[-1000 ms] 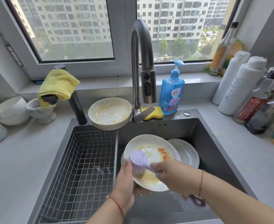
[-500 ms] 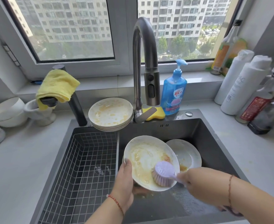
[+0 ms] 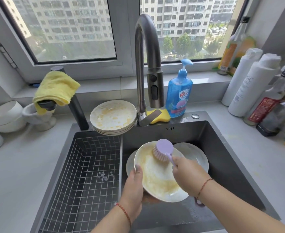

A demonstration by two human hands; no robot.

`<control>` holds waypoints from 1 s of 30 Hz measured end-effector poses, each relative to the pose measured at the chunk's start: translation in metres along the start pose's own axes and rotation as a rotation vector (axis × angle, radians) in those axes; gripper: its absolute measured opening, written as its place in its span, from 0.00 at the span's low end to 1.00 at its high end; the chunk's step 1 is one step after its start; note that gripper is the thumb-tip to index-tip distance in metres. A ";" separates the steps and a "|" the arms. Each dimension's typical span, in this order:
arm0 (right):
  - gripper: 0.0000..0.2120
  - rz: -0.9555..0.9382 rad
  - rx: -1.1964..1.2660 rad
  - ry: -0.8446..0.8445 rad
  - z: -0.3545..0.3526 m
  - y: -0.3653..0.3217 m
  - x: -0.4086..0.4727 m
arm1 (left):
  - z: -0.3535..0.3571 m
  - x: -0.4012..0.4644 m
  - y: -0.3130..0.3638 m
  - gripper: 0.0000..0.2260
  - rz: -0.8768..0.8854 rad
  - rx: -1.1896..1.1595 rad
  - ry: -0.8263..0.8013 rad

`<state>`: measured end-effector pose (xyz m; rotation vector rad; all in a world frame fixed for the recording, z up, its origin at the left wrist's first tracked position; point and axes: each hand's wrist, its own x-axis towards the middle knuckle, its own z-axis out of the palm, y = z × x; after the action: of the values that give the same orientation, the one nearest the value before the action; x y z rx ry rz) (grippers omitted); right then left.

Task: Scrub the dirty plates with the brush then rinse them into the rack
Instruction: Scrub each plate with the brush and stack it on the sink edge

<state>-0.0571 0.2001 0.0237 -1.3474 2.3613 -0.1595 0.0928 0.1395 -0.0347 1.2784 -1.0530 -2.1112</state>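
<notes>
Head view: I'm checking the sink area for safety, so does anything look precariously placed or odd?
Yes. The stack of dirty plates sits on the sink's back edge, its front rim overhanging the wire rack. A bump could tip it in. The tap looks off; nothing looks spilled or broken.

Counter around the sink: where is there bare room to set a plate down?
The counter left of the wire rack is bare in front of the white bowls. The front right counter is also free, below the bottles. Crowded: the sink's back edge, with stacked dirty plates, faucet, sponge and soap bottle.
</notes>
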 end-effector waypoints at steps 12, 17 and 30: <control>0.23 0.043 -0.153 -0.130 -0.014 0.020 -0.001 | -0.007 -0.003 0.003 0.17 0.056 0.100 0.034; 0.16 -0.064 -0.317 -0.398 -0.025 0.029 -0.022 | -0.010 -0.001 0.003 0.17 0.120 0.154 0.077; 0.19 -0.080 -0.330 -0.499 -0.035 0.026 -0.033 | -0.016 -0.003 0.009 0.19 0.321 0.238 0.076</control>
<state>-0.0778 0.2380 0.0573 -1.4243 1.9627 0.5078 0.1079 0.1300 -0.0305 1.1898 -1.4046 -1.7264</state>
